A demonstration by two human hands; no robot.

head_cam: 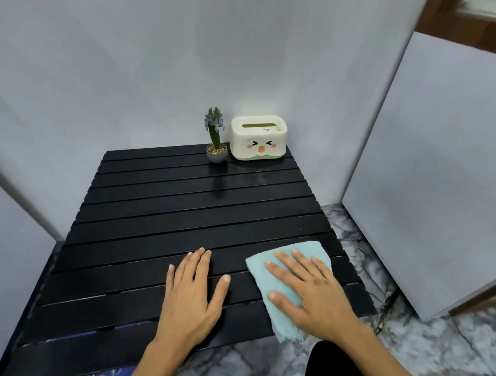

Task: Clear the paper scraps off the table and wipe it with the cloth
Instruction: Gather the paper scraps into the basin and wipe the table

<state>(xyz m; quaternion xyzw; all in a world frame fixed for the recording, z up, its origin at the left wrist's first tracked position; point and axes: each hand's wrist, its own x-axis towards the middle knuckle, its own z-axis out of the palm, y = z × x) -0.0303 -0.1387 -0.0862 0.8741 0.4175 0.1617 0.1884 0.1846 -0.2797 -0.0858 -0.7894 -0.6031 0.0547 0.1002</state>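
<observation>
A low black slatted table (178, 211) fills the middle of the view. A light blue cloth (265, 280) lies folded near its front right corner, with one end hanging over the front edge. My right hand (312, 294) lies flat on the cloth, fingers spread, pressing it onto the slats. My left hand (194, 291) rests flat on the bare slats just left of the cloth, fingers together, thumb out, holding nothing. No paper scraps show on the tabletop.
At the table's far right corner stand a small potted plant (216, 145) and a cream tissue box (257, 141) with a cartoon face. White panels close in the left, back and right sides. Marble floor (408, 339) lies to the right and front.
</observation>
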